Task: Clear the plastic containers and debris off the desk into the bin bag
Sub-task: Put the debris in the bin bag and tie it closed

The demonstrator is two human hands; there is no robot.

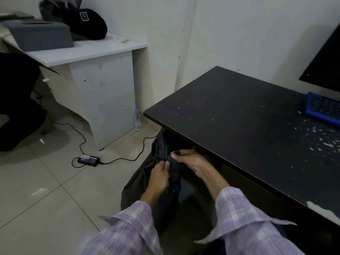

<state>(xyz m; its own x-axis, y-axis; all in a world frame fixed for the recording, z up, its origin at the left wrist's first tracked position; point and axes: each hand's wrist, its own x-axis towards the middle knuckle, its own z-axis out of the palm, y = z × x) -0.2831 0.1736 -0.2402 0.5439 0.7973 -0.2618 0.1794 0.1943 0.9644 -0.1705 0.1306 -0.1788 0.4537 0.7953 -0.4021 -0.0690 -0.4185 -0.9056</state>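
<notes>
Bin bag hangs just below the black surface edge. Left hand and right hand both pinch its gathered neck. Thin, limp, slippery film; best held by bunched top. White debris remains on surface.

Both hands work low beside the black matte surface. Left hand and right hand each grip gathered folds of the black plastic bin bag, which stands on the pale tiled floor. White crumb debris scattered near the blue-framed keyboard. Clear plastic water bottle upright by the white side desk. Black power adapter with cable lies on the tiles.
</notes>
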